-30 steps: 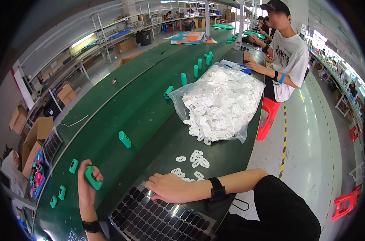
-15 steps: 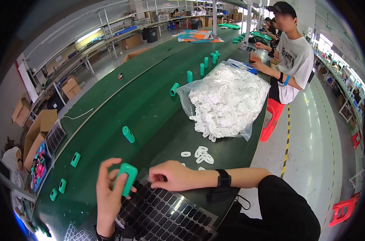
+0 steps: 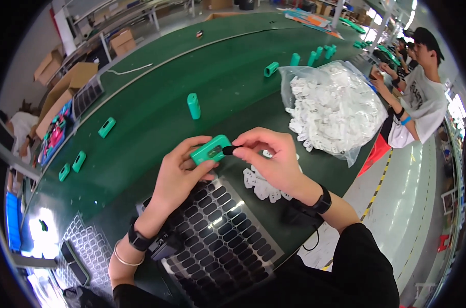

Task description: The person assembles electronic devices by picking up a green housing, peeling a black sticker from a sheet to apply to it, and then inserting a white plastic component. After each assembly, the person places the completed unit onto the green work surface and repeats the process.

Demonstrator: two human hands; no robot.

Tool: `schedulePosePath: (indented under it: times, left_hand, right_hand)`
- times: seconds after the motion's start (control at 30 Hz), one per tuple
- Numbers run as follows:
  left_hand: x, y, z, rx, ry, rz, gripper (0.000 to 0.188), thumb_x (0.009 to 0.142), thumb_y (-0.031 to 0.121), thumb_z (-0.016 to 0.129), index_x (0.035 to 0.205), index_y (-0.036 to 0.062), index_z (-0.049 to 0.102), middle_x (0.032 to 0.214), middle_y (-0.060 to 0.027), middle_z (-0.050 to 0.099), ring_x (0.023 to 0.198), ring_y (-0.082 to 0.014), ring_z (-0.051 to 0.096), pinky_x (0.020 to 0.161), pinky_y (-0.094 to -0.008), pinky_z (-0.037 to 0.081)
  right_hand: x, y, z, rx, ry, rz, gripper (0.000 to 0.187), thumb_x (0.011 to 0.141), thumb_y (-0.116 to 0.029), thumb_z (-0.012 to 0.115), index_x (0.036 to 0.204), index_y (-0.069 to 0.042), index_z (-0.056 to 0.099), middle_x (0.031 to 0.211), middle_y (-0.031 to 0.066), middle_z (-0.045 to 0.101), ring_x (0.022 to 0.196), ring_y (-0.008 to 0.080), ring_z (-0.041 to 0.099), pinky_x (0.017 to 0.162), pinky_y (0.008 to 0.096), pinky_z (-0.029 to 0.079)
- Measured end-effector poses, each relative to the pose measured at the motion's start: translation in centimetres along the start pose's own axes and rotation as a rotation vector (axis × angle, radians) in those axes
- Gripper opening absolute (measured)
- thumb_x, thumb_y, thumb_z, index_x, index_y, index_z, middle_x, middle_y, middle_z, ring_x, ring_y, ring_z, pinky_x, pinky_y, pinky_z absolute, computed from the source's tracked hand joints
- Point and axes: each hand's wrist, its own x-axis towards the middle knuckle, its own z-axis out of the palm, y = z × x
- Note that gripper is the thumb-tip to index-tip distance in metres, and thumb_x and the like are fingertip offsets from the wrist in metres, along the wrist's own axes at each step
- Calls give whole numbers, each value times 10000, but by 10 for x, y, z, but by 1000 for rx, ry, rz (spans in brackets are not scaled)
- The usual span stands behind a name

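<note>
My left hand (image 3: 175,174) grips a green plastic casing (image 3: 202,153), tilted, its oval window facing up. Between the thumb and fingers of my right hand (image 3: 275,160) is a small black oval sticker (image 3: 230,150). One end of the sticker is right by the window; whether it touches the casing I cannot tell. Below both hands lies a clear sheet of black oval stickers (image 3: 220,226). Partly behind my right hand sits a small pile of white oval plates (image 3: 263,189). Farther off, a single green casing (image 3: 193,106) stands upright on the green table.
A large clear bag of white oval plates (image 3: 333,110) stands at the right. More green casings lie at the left (image 3: 107,127) and stand farther back (image 3: 295,59). An emptied backing sheet (image 3: 86,241) is at the lower left. A co-worker (image 3: 422,92) sits at the far right.
The casing in my left hand has moved right and tipped over. My right hand has risen from the sticker sheet with a black sticker to the casing. The view has shifted.
</note>
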Motion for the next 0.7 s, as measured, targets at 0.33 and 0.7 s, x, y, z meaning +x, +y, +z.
schedulePosePath:
  times: [0.33, 0.7]
  left_hand:
    - [-8, -4, 12, 56, -20, 89, 445, 824, -63, 602, 1256, 4, 518, 1016, -78, 629, 853, -112, 615, 759, -228, 520]
    - [-9, -4, 12, 152, 38, 98, 431, 802, -94, 610, 1219, -1, 553, 1092, -74, 611, 864, -102, 616, 747, -198, 520]
  right_hand:
    - [-7, 3, 8, -88, -68, 3, 82, 785, -2, 674, 864, -16, 659, 708, 16, 633, 541, 36, 515, 490, 191, 400]
    - [-4, 2, 7, -103, -92, -33, 99, 790, -12, 674, 885, -4, 644, 785, 47, 654, 654, 83, 605, 605, 215, 479]
